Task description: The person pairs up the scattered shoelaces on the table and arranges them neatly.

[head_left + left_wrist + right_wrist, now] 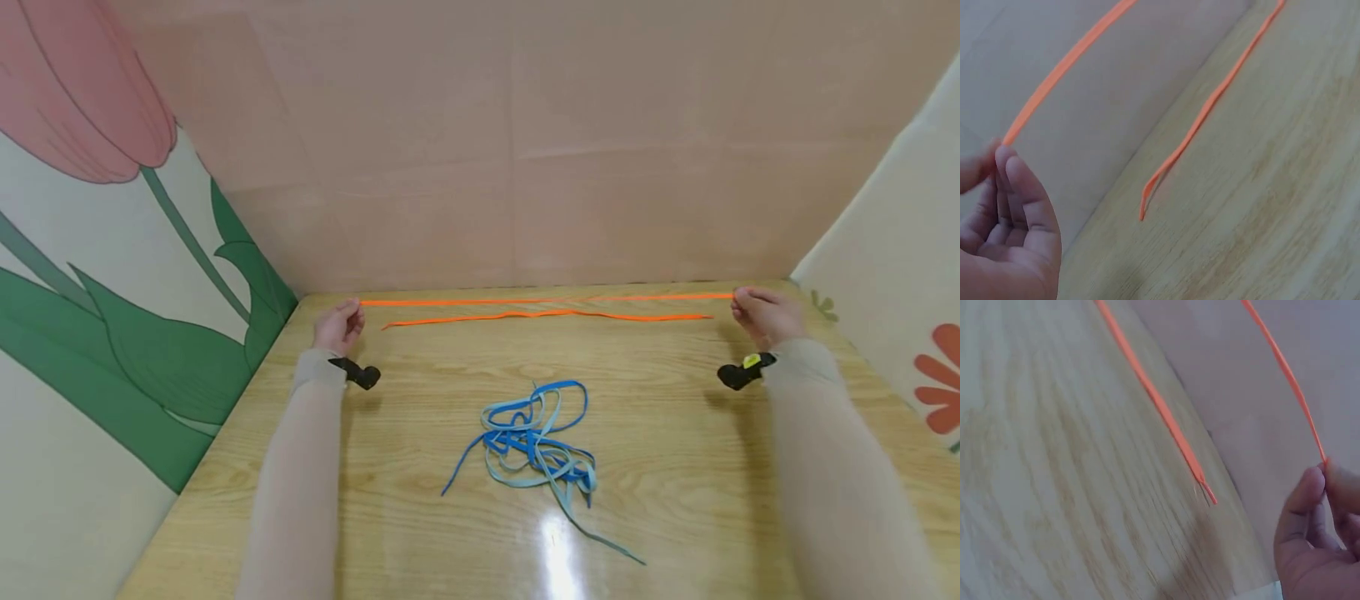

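Note:
An orange shoelace [465, 302] is stretched almost straight between my two hands near the table's back edge. My left hand [340, 326] pinches its left end between thumb and fingertips; my right hand [767, 317] pinches the right end the same way. Both wrist views show the flat orange lace [1060, 72] running up from the pinching fingers. Just in front of it, a second orange shoelace [495, 317] lies lengthwise on the wooden table, its left tip [1142, 209] slightly bent and its right tip [1209, 491] narrow.
A loose tangle of blue shoelace [566, 454] and light blue-green shoelace [555, 483] lies mid-table, nearer the front. Behind the table [420, 533] rises a pinkish cloth wall [510, 150]. Flower-printed panels [202, 333] stand at both sides.

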A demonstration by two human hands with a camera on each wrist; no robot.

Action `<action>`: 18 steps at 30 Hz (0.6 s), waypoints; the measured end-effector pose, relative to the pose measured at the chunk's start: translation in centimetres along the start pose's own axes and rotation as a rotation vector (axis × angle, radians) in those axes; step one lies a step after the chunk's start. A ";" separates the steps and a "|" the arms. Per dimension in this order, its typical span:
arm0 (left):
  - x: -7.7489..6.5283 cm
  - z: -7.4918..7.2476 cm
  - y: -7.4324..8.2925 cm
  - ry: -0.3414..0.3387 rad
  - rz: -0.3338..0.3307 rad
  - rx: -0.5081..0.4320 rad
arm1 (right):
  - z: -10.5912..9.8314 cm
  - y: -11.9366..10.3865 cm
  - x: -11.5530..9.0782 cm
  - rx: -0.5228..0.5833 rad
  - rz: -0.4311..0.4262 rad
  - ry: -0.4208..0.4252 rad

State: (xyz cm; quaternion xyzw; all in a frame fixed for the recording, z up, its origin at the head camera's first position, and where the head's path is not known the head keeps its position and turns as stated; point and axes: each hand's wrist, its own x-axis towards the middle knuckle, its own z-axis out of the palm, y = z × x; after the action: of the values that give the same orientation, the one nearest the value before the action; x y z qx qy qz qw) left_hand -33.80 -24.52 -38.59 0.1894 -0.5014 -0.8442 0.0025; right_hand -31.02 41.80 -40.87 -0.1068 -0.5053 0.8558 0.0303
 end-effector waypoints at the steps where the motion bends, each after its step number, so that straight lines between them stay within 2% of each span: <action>1: 0.0 0.0 0.0 -0.012 -0.007 0.006 | 0.0 -0.1 -0.1 -0.076 0.006 -0.031; 3: 0.1 0.0 0.0 -0.031 -0.010 -0.003 | 0.0 -0.3 -0.3 -0.173 0.014 -0.088; 6: 0.4 0.1 0.1 -0.041 -0.002 -0.017 | 0.0 -0.6 -0.2 -0.241 0.006 -0.137; 10: 0.7 0.5 0.1 -0.070 0.002 -0.040 | -0.3 -0.6 0.1 -0.160 -0.009 -0.211; 13: 1.0 1.1 -0.1 -0.108 0.007 -0.071 | 0.0 -0.5 0.1 -0.044 -0.022 -0.258; 18: 1.1 2.4 -0.1 -0.150 0.024 -0.123 | 1.2 -0.3 -0.4 0.031 -0.026 -0.230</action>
State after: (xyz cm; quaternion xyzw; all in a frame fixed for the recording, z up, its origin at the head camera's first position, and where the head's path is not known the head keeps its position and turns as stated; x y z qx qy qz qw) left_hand -35.55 -22.70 -38.01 0.1192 -0.4495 -0.8852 -0.0130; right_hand -30.92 40.88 -40.00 -0.0007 -0.4937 0.8695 -0.0153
